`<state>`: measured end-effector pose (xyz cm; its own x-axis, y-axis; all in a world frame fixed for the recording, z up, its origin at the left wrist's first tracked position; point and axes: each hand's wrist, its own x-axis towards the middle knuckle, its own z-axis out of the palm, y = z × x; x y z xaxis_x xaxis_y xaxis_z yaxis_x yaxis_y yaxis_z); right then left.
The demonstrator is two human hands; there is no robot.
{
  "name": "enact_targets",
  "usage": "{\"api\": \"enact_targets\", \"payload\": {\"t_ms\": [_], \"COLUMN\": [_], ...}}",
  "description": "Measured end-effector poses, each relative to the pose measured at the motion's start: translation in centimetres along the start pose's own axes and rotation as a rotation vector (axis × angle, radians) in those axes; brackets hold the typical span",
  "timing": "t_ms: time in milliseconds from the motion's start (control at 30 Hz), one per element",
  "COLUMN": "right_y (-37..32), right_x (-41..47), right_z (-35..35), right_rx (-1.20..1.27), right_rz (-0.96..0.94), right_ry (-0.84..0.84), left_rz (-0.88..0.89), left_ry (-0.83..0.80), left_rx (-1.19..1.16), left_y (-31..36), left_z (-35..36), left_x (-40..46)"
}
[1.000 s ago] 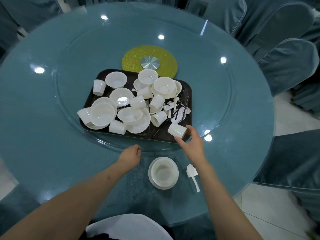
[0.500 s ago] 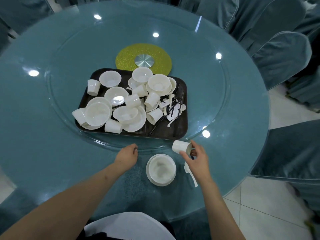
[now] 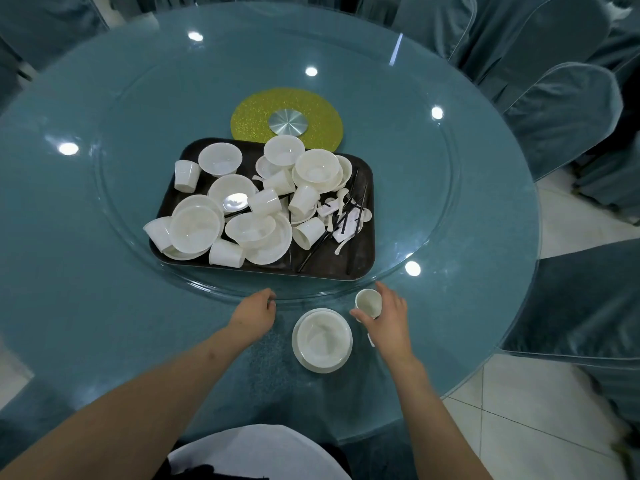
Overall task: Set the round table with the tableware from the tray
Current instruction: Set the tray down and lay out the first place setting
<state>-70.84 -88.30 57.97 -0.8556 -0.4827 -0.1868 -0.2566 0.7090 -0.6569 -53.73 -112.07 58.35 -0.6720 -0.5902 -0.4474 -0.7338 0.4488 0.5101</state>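
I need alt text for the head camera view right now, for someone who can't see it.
The right hand holds a small white cup upright at the near edge of a round glass table, beside a white bowl on a plate. The left hand rests empty nearby, below a dark tray piled with white tableware.

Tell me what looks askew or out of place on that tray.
The tray is a jumble: several cups lie tipped on their sides, such as one beside the black chopsticks, and bowls sit heaped on plates. Nothing looks broken or spilled.
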Motion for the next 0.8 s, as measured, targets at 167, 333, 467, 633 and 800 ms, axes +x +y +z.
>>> {"api": "enact_targets", "payload": {"t_ms": [167,333,467,633,800], "right_y": [-0.2,-0.1,0.0,0.1,0.2], "right_x": [-0.2,-0.1,-0.1,-0.2,-0.4], "right_z": [0.7,1.3,1.3,1.5,1.6], "right_rx": [-0.006,-0.032,-0.049,-0.059,-0.054], "right_rz": [-0.006,-0.023,-0.026,-0.033,-0.036], "right_ry": [-0.029,-0.015,-0.015,-0.004,-0.007], "left_rz": [0.005,0.006,0.002,0.007,0.006], "left_ry": [-0.006,-0.017,-0.015,-0.019,-0.026], "left_rx": [0.010,0.017,0.021,0.023,0.026], "left_y": [-0.1,-0.2,-0.3,-0.1,-0.1], "left_z": [0.0,-0.1,-0.1,-0.2,-0.2], "left_x": [0.2,0.2,0.3,0.2,0.1]}}
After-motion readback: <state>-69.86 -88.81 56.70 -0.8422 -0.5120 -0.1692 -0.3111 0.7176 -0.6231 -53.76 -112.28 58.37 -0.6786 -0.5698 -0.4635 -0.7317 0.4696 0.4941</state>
